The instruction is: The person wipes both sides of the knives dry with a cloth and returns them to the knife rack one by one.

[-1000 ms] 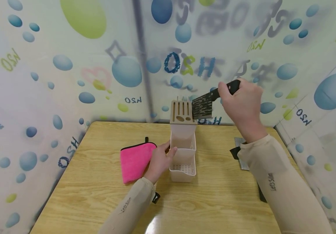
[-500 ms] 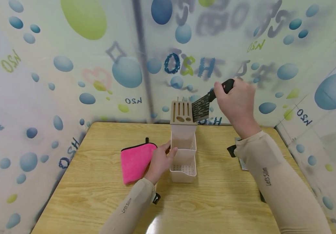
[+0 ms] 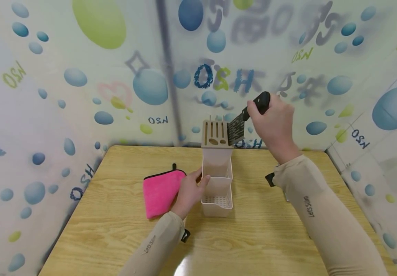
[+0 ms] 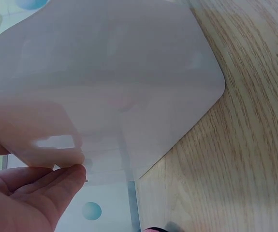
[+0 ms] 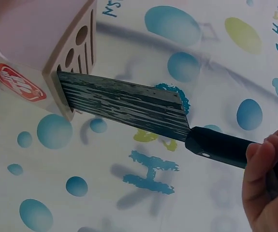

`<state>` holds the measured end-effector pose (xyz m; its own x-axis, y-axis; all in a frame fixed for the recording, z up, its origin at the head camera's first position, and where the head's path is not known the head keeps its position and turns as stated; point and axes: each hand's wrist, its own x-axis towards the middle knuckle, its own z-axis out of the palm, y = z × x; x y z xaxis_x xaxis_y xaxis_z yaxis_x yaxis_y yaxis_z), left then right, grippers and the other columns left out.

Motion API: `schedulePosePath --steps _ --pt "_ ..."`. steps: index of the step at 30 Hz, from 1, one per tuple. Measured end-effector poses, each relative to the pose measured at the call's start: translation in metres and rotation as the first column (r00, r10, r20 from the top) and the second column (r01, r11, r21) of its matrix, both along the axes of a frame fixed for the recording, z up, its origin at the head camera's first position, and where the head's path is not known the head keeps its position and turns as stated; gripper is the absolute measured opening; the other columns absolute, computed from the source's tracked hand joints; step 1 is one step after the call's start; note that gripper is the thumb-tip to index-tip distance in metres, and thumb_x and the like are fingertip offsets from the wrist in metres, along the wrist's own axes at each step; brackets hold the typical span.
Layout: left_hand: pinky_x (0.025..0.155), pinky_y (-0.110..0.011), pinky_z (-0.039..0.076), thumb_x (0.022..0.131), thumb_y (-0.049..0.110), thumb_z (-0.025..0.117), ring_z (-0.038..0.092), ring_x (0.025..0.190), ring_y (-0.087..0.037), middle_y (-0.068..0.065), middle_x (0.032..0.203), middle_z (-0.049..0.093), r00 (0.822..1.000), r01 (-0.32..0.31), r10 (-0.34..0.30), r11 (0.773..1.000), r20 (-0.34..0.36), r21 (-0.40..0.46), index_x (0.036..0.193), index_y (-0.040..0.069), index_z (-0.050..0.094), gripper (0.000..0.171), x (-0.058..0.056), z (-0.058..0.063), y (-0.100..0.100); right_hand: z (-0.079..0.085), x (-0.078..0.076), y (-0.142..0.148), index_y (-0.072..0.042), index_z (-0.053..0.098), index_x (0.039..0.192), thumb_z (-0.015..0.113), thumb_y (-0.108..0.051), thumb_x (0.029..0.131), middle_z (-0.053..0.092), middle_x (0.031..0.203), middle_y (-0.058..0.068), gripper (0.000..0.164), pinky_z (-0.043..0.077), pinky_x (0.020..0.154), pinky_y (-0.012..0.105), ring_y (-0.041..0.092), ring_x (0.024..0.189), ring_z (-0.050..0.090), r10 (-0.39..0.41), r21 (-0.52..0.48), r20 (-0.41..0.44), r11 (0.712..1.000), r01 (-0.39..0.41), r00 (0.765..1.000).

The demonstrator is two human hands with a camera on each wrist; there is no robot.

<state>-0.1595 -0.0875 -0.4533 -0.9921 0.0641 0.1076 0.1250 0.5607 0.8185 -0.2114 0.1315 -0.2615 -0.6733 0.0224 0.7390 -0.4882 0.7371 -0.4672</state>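
Cream-white plastic knife block (image 3: 217, 180) with a tan slotted top stands upright near the middle of the light wooden table (image 3: 115, 237), its low perforated front tray facing the person. Nearest to the viewer, the left hand (image 3: 188, 191) rests against the block's left wall, fingers nearly straight and thumb laid on the rim of the front tray; the left wrist view shows only fingertips (image 4: 56, 176) lying flat against the pale plastic wall, curled round nothing. Just beside that hand, on its left, a bright pink folded cloth with black trim (image 3: 158, 189) lies flat on the table, touching the hand or nearly so. To the right of the block, partly hidden under the right forearm, a dark flat object (image 3: 270, 178) lies on the table; what it is cannot be told. Farther back and higher, the right hand (image 3: 271, 124) is wrapped firmly round the black handle of a dark, streak-patterned cleaver (image 5: 129, 104). Its blade slopes down and leftward, and the blade's front end meets the right edge of the block's slotted top, at the outermost slot. Behind everything hangs a pale backdrop printed with blue and green bubbles (image 3: 150, 84)
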Motion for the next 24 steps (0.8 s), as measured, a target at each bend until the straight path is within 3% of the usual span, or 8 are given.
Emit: schedulePosePath --steps 5,10,18,24 --pt "0.100 -0.050 0.056 0.104 0.023 0.064 0.066 0.121 -0.037 -0.024 0.138 0.063 1.000 0.003 -0.003 1.000 -0.009 -0.003 0.145 0.000 0.057 0.048 0.000 0.000 0.000 -0.006 -0.003 -0.003 0.001 0.055 0.077 0.066 -0.011 0.096 0.054 0.061 0.014 0.026 0.038 0.051 0.029 0.020 0.050 0.048 0.001 -0.022 -0.008 1.000 -0.001 1.000" --pt "0.099 -0.050 0.057 0.104 0.023 0.064 0.066 0.121 -0.037 -0.024 0.138 0.063 1.000 0.004 -0.004 1.000 -0.019 0.002 0.144 -0.001 0.058 0.048 -0.001 0.000 -0.001 -0.011 -0.008 -0.005 0.008 0.057 0.087 0.065 -0.012 0.097 0.057 0.062 0.018 0.025 0.043 0.050 0.033 0.030 0.049 0.055 0.009 -0.029 -0.027 1.000 -0.009 1.000" --pt "0.101 -0.050 0.056 0.103 0.024 0.064 0.066 0.122 -0.036 -0.022 0.139 0.063 1.000 -0.007 0.007 1.000 0.012 0.001 0.146 0.000 0.057 0.049 0.001 -0.001 -0.001 -0.013 -0.014 -0.009 0.011 0.057 0.097 0.062 -0.014 0.102 0.053 0.066 0.016 0.026 0.041 0.051 0.036 0.032 0.052 0.052 0.028 -0.007 0.027 1.000 -0.028 0.999" --pt "0.100 -0.050 0.057 0.104 0.025 0.064 0.066 0.122 -0.036 -0.021 0.139 0.064 1.000 0.000 0.000 1.000 0.004 -0.004 0.146 0.000 0.057 0.049 0.000 -0.002 -0.001 -0.018 -0.019 -0.012 0.008 0.056 0.095 0.063 -0.014 0.102 0.052 0.065 0.013 0.025 0.039 0.052 0.035 0.026 0.052 0.048 0.031 -0.019 0.042 0.999 -0.030 0.999"
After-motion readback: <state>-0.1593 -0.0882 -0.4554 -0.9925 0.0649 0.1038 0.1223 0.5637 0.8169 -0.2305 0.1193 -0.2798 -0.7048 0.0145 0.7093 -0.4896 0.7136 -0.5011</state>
